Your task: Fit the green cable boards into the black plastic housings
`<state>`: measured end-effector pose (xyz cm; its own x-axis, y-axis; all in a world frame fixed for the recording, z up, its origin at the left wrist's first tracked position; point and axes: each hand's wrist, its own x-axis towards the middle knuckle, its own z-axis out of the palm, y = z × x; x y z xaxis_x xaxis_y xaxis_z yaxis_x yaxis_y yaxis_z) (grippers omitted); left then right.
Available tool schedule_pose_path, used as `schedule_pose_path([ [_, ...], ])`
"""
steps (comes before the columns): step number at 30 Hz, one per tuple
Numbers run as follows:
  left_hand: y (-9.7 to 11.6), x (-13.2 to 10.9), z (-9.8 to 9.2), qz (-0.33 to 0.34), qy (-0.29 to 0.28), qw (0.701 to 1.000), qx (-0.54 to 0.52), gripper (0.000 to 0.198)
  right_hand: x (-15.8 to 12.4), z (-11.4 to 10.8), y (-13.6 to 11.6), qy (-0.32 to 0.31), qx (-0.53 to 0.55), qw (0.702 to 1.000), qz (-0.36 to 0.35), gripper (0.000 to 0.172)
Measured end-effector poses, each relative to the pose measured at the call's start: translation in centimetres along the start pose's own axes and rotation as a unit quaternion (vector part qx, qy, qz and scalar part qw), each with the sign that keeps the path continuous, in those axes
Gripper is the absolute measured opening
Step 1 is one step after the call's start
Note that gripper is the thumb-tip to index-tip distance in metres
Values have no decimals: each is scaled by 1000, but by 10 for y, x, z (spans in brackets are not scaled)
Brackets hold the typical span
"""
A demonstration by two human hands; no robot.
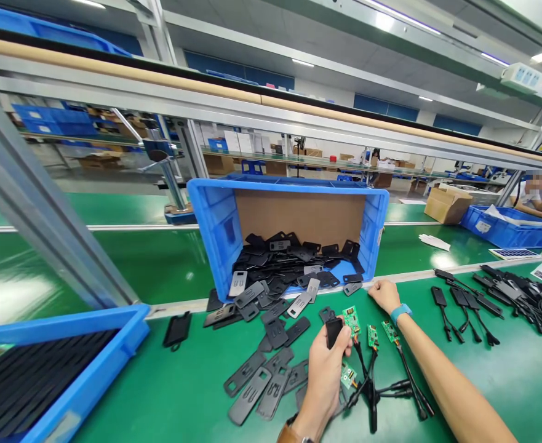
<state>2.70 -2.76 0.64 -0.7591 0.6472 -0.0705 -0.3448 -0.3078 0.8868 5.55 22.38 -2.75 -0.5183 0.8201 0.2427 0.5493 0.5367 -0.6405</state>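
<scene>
My left hand [325, 363] is closed around a small black plastic case [334, 331], held upright over the near side of the bench. My right hand [385, 296], with a blue band at the wrist, is by the front right corner of a tipped blue bin [376, 246]. Its fingers are curled together, and whatever they might hold is hidden. Between the hands lie green circuit boards [373, 337] with black cables [370, 387]. Loose black plastic covers [276, 332] spill from the bin towards my left hand, some overlapping.
Finished-looking black cased cables [524, 295] are piled at the right. A blue tray [127, 329] of black parts stands at the left, near a lone black case [177, 330]. Metal framing [44, 172] rises there. A person [536, 197] sits beyond another blue bin [506, 227].
</scene>
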Motion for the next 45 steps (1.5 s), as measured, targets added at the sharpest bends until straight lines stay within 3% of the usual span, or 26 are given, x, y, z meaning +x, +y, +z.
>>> schedule_pose_path([
  [4,6,-3,2,-3,3,999,-50,50,1,-8,-6,20,1,1000,11,9],
  [8,7,-3,4,-11,20,997,-75,46,-36,-27,-23,31,42,998,-43,22],
  [11,7,-1,5,-15,45,995,-85,48,-85,-34,-41,0,83,989,-124,35],
  [14,7,3,3,-16,74,993,-94,50,-121,-32,-53,-85,67,954,-280,45],
  [16,10,7,1,-15,93,991,-94,49,-129,-29,-55,-136,7,923,-361,45],
  [18,13,12,0,-22,115,989,-93,47,-125,-29,-52,-169,-44,902,-395,45],
  [24,28,17,0,-54,176,979,-86,25,-108,-43,-44,-173,-103,932,-302,54],
  [29,30,15,0,-52,169,982,-63,31,-121,-42,-60,-197,50,924,-325,27],
  [33,23,8,-1,-22,124,990,-58,44,-146,-38,-75,-218,154,929,-255,9],
  [42,29,3,-6,-37,10,998,-48,36,-157,-40,-74,-243,245,908,-240,32],
  [45,34,4,-8,-37,13,996,-81,32,-155,-41,-72,-265,257,901,-230,39],
])
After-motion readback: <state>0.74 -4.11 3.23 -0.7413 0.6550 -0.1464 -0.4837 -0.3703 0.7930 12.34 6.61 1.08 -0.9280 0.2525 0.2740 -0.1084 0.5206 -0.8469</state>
